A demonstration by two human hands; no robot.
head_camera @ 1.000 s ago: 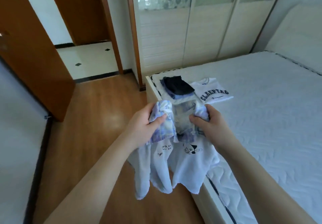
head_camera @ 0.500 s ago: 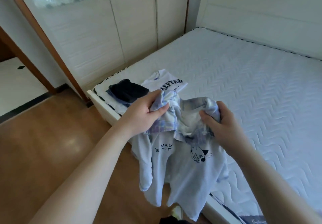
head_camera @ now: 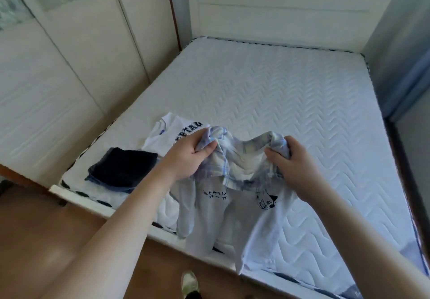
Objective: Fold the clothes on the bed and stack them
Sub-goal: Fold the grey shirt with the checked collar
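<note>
The shirt (head_camera: pixel 235 205) hangs in the air over the near edge of the bed (head_camera: pixel 290 103), held up at its checked collar end. The left hand (head_camera: pixel 186 156) grips one bunched corner of the collar with fingers and thumb curled round the cloth. The right hand (head_camera: pixel 290 166) grips the other corner in the same way. The body of the shirt drapes below both hands, and its lower hem drops past the mattress edge toward the floor (head_camera: pixel 46 240).

Handling, as judged from the drape: the cloth is light, soft and limp. It carries no shape of its own and sags between the two grips. It is not fragile and not slippery. The best hold is at the two shoulder points, spread well apart, so the front with its small dark prints lies flat when lowered. A grip on the bunched collar alone is likely to leave creases.

Surface: the mattress is white, quilted in a wave pattern, and wide enough to lay the shirt out. A folded white shirt with dark lettering (head_camera: pixel 176 133) lies near the far left corner. A folded dark garment (head_camera: pixel 123 168) sits just beside it on a blue piece.

Room: pale wardrobe doors (head_camera: pixel 76 66) stand along the left side. A white headboard (head_camera: pixel 290 7) closes the far end. The floor is brown wood, and a shoe (head_camera: pixel 189 282) shows at the bottom edge.
</note>
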